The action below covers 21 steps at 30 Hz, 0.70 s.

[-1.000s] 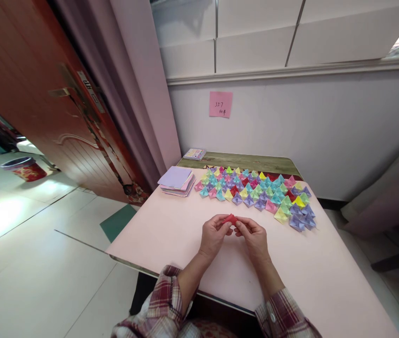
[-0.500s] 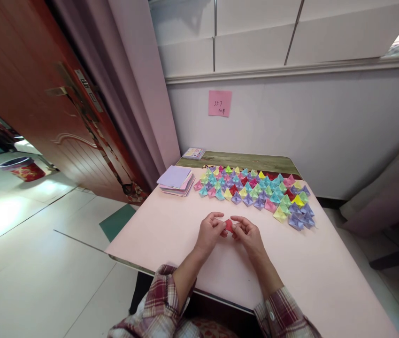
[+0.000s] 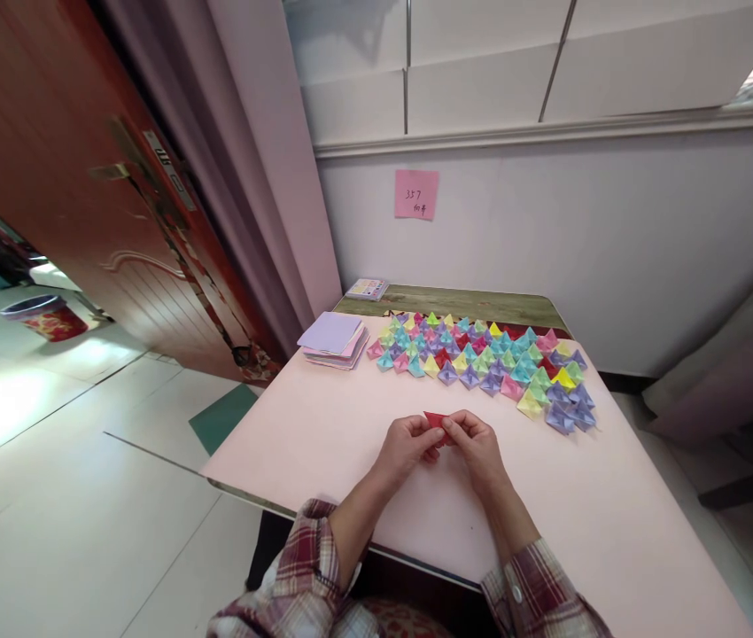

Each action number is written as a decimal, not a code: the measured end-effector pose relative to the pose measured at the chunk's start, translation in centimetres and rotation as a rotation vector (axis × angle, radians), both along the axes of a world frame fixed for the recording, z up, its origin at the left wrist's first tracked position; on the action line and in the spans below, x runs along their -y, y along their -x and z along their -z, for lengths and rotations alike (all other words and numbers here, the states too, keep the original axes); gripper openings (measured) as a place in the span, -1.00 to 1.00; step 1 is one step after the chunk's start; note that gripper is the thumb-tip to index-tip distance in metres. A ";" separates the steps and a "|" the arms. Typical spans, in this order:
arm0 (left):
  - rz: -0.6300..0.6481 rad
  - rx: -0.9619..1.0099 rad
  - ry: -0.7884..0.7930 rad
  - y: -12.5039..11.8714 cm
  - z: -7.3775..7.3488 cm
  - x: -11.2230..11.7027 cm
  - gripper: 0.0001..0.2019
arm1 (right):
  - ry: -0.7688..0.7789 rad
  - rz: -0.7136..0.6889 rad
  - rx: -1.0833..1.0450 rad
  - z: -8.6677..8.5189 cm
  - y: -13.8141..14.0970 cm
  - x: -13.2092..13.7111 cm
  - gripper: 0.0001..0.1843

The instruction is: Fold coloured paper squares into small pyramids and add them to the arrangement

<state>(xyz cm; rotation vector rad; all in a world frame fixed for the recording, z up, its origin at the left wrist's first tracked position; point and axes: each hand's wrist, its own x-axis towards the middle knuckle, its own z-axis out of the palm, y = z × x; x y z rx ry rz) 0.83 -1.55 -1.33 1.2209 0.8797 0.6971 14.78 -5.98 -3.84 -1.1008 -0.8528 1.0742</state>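
A small folded piece of red paper (image 3: 436,419) is held between both hands above the pink tabletop (image 3: 310,425). My left hand (image 3: 408,443) pinches its left side, thumb on top and fingers curled beneath. On the right side my right hand (image 3: 476,443) grips the same paper between thumb and fingers. One pointed corner sticks out above the thumbs; the fingers hide the lower part. Beyond the hands lie many folded paper pieces (image 3: 483,359) in close rows, in purple, blue, green, yellow, pink and red.
A stack of square coloured paper (image 3: 331,335) sits at the table's back left. Behind it is a small printed pack (image 3: 367,289) on the bare greenish table edge. A pink note (image 3: 416,195) is stuck on the wall. A green sheet (image 3: 222,419) lies on the floor left of the table.
Both hands have closed in more tightly around the red paper, fingers curling inward. The paper has been turned, so a point now shows above the thumbs.
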 end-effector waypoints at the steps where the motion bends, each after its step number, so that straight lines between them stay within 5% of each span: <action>1: -0.001 -0.013 -0.019 0.0 -0.1 0.0 -0.70 | 0.001 -0.002 0.001 0.0 0.0 0.0 -0.68; 7: 0.124 -0.103 -0.237 0.7 -1.4 -0.3 -0.78 | 0.040 -0.062 -0.001 -0.3 0.1 0.1 -0.68; 16: 0.145 -0.158 -0.157 -0.2 -0.6 0.5 -0.70 | 0.012 0.044 0.016 0.3 -0.1 -0.2 -0.62; 21: 0.117 -0.135 -0.233 -0.1 -0.8 0.4 -0.72 | 0.027 -0.020 -0.008 -0.1 0.1 -0.1 -0.63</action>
